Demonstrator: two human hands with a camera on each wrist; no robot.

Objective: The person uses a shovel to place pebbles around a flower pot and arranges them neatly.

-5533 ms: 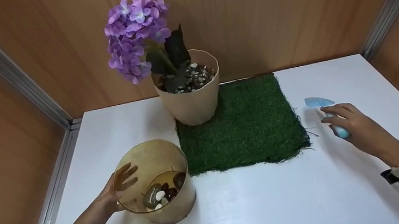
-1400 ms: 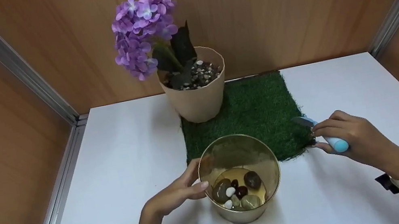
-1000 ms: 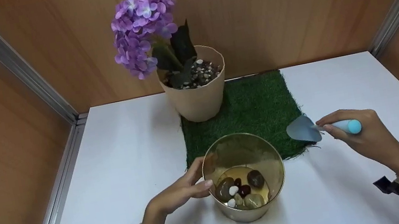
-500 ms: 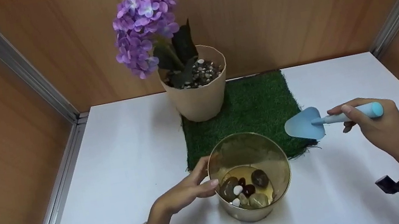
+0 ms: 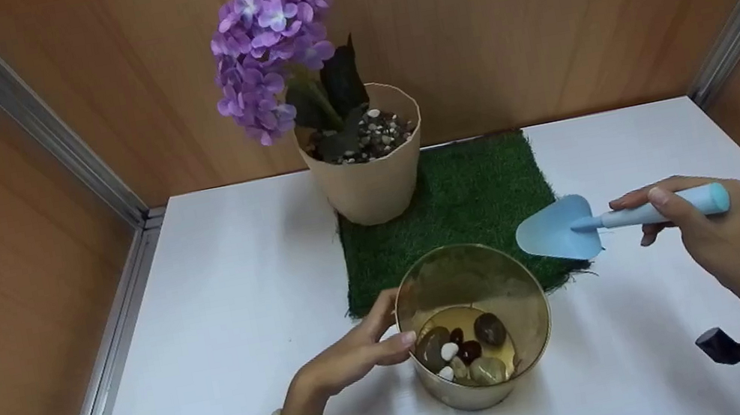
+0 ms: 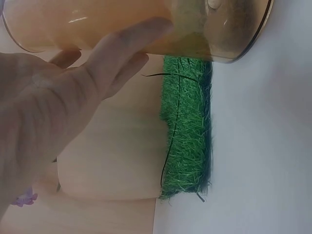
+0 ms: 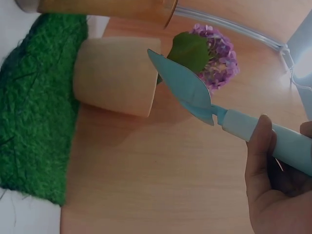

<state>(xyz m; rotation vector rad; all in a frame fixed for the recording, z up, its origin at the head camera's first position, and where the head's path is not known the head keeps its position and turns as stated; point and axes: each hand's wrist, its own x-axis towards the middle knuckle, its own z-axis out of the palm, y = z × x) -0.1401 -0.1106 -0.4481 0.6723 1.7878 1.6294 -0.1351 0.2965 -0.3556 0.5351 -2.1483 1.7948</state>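
Note:
My left hand (image 5: 348,365) grips the near left side of a translucent amber tub (image 5: 476,396), thumb by the rim and the other fingers round behind. Inside the tub lie several smooth pebbles (image 5: 489,329), brown, dark red, white and greenish. In the left wrist view, fingers of the left hand (image 6: 53,107) lie along the wall of the tub (image 6: 107,29). My right hand (image 5: 727,243) holds a light blue hand trowel (image 5: 557,231) by its handle, raised right of the tub. Its blade points left, over the turf's right edge. The right wrist view shows nothing on the trowel's blade (image 7: 183,87).
A beige pot (image 5: 375,191) with a purple hydrangea (image 5: 271,57) and small gravel (image 5: 381,131) stands at the back, partly on a green artificial turf mat (image 5: 482,195). All rests on a white table (image 5: 252,274). Wood panels (image 5: 532,4) enclose the back and sides.
The left hand came round the tub and moved it right, to the front of the turf. The right hand picked up the trowel, turned it blade-left and raised it.

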